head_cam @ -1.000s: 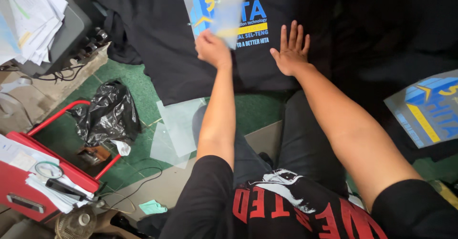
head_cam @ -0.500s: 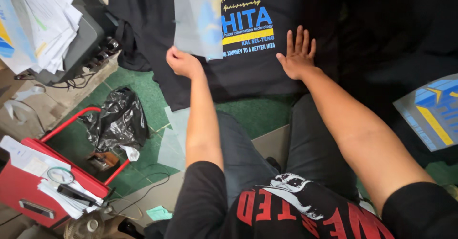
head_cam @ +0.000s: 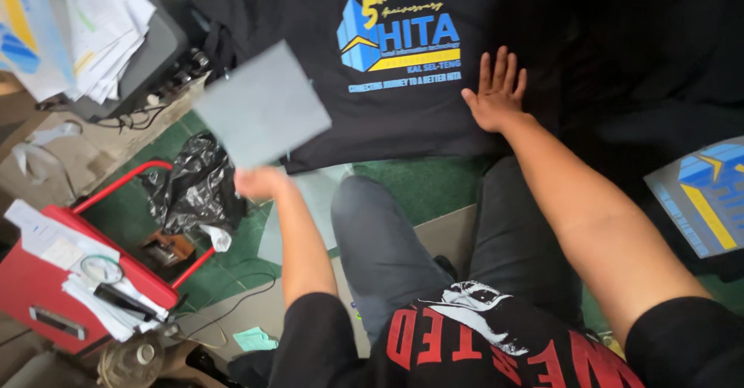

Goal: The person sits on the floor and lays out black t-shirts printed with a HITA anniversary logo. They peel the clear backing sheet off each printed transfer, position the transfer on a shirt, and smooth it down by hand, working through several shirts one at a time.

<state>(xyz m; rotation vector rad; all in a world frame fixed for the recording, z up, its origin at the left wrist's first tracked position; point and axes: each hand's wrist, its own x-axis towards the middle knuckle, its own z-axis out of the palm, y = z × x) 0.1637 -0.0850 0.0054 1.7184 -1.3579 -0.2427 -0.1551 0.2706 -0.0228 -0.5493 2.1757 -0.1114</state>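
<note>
A black T-shirt [head_cam: 310,16] lies spread in front of me, with a blue, yellow and white print [head_cam: 401,41] on its chest. My right hand [head_cam: 496,93] presses flat on the shirt, fingers apart, just right of the print. My left hand [head_cam: 260,180] grips the lower edge of a translucent grey film sheet [head_cam: 262,113] and holds it in the air, left of the shirt's hem. The print is fully uncovered.
More clear sheets [head_cam: 314,202] lie on the green mat [head_cam: 422,186] by my knee. A black plastic bag [head_cam: 194,186] and a red toolbox [head_cam: 70,279] with papers sit at the left. A grey machine [head_cam: 147,62] under paper stacks stands far left. Another printed transfer sheet [head_cam: 701,198] lies at the right.
My left hand has pulled the film sheet off the print and swung it down to the left. My right hand has stayed flat on the shirt.
</note>
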